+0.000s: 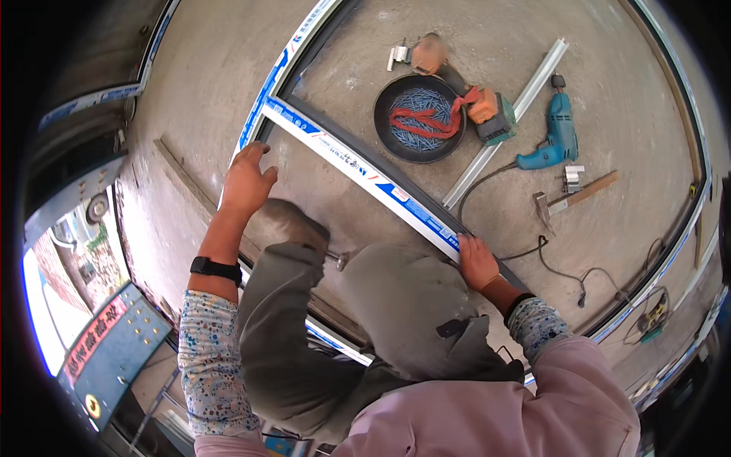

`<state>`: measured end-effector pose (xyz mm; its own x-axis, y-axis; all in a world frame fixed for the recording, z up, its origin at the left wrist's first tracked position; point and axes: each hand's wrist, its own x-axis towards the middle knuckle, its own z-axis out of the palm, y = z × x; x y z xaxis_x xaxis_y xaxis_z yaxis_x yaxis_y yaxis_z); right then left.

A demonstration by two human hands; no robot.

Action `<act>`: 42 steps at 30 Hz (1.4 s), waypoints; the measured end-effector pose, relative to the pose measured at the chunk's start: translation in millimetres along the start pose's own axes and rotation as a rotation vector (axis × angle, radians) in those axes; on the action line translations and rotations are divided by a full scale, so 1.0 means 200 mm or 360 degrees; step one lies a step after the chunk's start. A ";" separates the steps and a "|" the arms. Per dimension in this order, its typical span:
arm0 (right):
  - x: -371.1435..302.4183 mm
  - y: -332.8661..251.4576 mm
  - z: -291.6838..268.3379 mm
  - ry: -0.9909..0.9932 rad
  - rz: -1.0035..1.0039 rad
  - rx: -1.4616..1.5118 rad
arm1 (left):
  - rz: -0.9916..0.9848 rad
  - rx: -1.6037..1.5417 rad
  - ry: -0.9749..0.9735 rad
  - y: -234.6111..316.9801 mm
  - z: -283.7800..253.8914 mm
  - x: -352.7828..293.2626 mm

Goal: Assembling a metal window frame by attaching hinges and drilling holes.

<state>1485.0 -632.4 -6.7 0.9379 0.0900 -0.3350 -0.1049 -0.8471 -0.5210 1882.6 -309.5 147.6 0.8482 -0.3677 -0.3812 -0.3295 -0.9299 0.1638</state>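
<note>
White crossbar (359,172), right fingers (470,250) touching, teal drill (561,128)

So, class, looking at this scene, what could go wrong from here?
Pinched fingers: the right hand rests on the white-and-blue bar, so fingers might get caught if it shifts.

Snagging: the blue drill's cable runs close to the bar and could catch if the bar moves.

Spilling: the black pan full of loose screws sits on the floor, where a knock might tip it.
</note>
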 end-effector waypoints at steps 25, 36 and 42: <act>-0.06 -0.10 0.06 0.0347 0.0556 0.0060 | 0.2320 0.0504 -0.0405 0.89 0.73 1.73; -0.44 -0.91 0.37 0.1319 0.2878 0.0892 | 0.1611 0.1238 0.0023 0.57 0.90 2.23; -0.29 -1.58 0.86 0.0783 0.3581 0.1803 | 0.1707 0.1561 -0.0062 0.71 0.99 1.98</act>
<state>1407.2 -279.5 42.2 -0.7182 -0.2609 -0.6450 -0.4019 0.9123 0.0786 2089.0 -589.3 -160.5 0.0104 -0.8633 -0.5047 -0.9443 0.1576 -0.2890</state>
